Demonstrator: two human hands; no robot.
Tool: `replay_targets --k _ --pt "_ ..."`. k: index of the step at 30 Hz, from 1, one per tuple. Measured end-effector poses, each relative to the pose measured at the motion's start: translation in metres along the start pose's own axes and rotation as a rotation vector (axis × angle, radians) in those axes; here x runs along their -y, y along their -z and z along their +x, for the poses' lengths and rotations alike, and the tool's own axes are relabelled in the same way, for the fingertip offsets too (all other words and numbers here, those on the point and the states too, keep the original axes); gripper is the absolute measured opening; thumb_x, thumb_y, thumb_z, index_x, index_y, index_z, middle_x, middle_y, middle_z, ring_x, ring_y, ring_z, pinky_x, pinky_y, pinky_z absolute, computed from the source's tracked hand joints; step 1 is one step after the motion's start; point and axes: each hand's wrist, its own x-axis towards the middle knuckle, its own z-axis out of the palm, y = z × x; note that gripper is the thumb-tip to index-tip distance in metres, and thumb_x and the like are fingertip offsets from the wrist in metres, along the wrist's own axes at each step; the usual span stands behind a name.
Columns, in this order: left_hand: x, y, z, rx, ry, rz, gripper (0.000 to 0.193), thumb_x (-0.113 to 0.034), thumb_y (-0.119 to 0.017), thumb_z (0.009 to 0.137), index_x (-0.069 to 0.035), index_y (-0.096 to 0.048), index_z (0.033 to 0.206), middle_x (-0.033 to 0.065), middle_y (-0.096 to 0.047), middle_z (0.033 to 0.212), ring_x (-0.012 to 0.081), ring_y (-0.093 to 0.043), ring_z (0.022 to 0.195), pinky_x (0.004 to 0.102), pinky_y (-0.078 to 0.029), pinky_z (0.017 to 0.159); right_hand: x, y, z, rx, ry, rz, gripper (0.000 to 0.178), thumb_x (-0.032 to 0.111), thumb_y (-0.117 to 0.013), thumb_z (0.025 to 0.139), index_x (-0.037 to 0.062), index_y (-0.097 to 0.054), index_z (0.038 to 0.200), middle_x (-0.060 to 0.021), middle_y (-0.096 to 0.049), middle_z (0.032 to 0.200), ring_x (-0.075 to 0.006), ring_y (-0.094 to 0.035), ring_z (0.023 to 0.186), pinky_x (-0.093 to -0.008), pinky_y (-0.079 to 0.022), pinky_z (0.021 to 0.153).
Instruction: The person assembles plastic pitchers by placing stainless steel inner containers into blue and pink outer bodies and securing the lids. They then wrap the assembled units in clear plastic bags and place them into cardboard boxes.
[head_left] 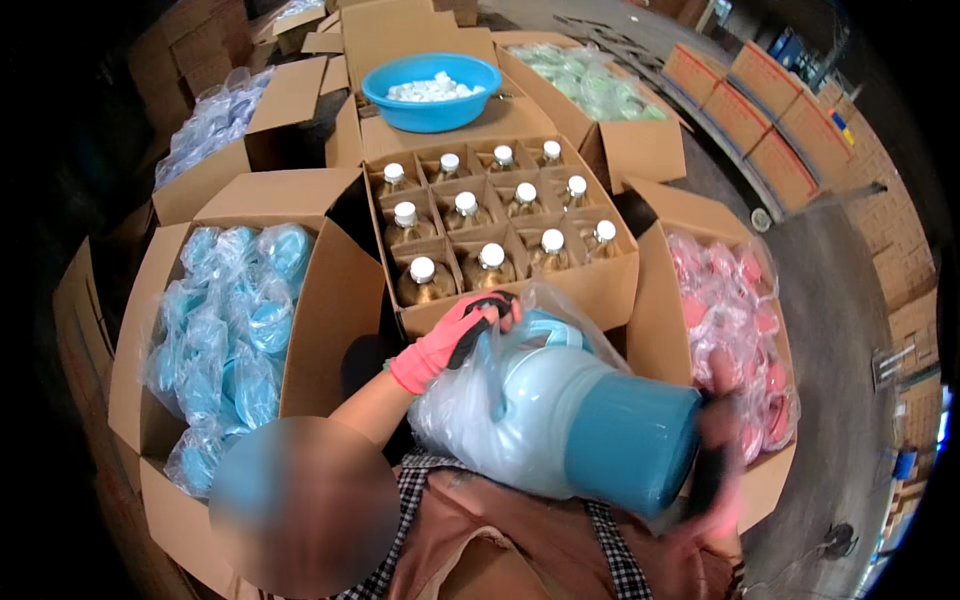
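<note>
A large jug (545, 400), pale blue with a darker blue base and a blue handle (550, 328), lies tilted across my front with its base to the right. A clear plastic bag (455, 410) is bunched around its left part. My left hand (470, 330), in a pink and black glove, is closed on the bag beside the jug's handle end. Over by the dark blue base is my right hand (715, 460), also gloved in pink and black. It is smeared by motion, so its fingers and any contact with the base do not show clearly.
Ahead stands a divided carton (520, 300) of bottles with white caps. Open boxes of bagged blue pieces (235, 330) and bagged pink pieces (730, 330) flank me. Behind are a blue basin (430, 115) of white pieces and a box of bagged green pieces (590, 85).
</note>
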Motion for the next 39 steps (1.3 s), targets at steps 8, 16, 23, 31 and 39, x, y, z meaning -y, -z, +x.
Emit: replay_targets --k 8,16,23,31,39 --pt "0.050 0.056 -0.042 0.146 0.534 0.065 0.072 -0.041 -0.053 0.082 -0.002 -0.022 0.134 0.0117 -0.031 0.134 0.0195 -0.029 0.123 0.0297 -0.021 0.102 -0.051 0.008 0.034 0.556 0.048 -0.013 0.102 0.035 -0.077 0.049 0.0038 -0.027 0.131 -0.0205 -0.021 0.135 -0.0362 -0.023 0.125 -0.0444 -0.020 0.101" --pt "0.047 0.028 0.035 0.118 0.609 -0.335 0.041 -0.015 -0.063 0.073 -0.001 -0.053 0.111 0.0083 -0.057 0.105 0.0164 -0.053 0.095 0.0296 -0.043 0.083 -0.025 0.001 0.060 0.747 0.142 -0.103 0.099 0.028 -0.077 0.052 0.0033 -0.023 0.132 -0.0192 -0.024 0.133 -0.0347 -0.026 0.123 -0.0409 -0.023 0.100" --pt "0.023 0.036 0.016 -0.214 -0.073 0.813 0.019 -0.017 -0.060 0.078 -0.004 -0.057 0.090 0.0078 -0.058 0.075 0.0224 -0.054 0.072 0.0339 -0.044 0.068 -0.043 -0.005 0.035 0.437 0.197 -0.322 0.079 0.029 -0.071 0.062 0.0014 -0.031 0.124 -0.0214 -0.041 0.116 -0.0358 -0.041 0.108 -0.0428 -0.033 0.092" --pt "-0.007 -0.002 -0.016 -0.242 -0.198 1.562 0.033 -0.013 -0.063 0.056 -0.003 -0.052 0.086 0.0139 -0.052 0.080 0.0321 -0.050 0.076 0.0399 -0.041 0.069 -0.127 0.006 0.020 0.689 -1.293 0.508 0.041 0.036 -0.049 0.085 0.0006 -0.044 0.104 -0.0140 -0.055 0.087 -0.0271 -0.056 0.068 -0.0340 -0.047 0.065" --pt "-0.020 -0.058 -0.040 -0.089 -0.151 1.683 0.020 -0.017 -0.050 0.069 -0.010 -0.055 0.087 0.0081 -0.049 0.086 0.0250 -0.047 0.076 0.0362 -0.038 0.069 -0.014 -0.071 0.006 0.733 0.443 -0.314 0.065 0.032 -0.065 0.068 0.0010 -0.039 0.120 -0.0194 -0.037 0.121 -0.0404 -0.030 0.118 -0.0486 -0.029 0.093"
